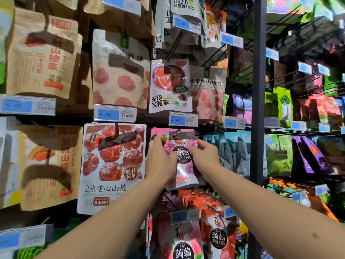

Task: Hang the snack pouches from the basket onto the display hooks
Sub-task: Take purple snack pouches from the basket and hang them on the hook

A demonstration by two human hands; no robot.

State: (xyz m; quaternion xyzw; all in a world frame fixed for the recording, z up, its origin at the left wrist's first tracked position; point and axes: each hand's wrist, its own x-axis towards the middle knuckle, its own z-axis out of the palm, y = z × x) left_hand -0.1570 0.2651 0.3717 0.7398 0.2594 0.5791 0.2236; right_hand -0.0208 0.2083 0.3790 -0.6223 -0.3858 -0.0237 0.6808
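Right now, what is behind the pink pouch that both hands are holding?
The pink pouch, gripped by the left hand and right hand, covers whatever is behind it, so nothing there can be seen. Only teal pouches show, hanging beside it.

Left edge of pink pouch (183,157) hidden under left hand (160,161); lower price tag (184,215) print blurred.

bright overhead light, hard shadows; edges blurred, wide-angle warp, glare.
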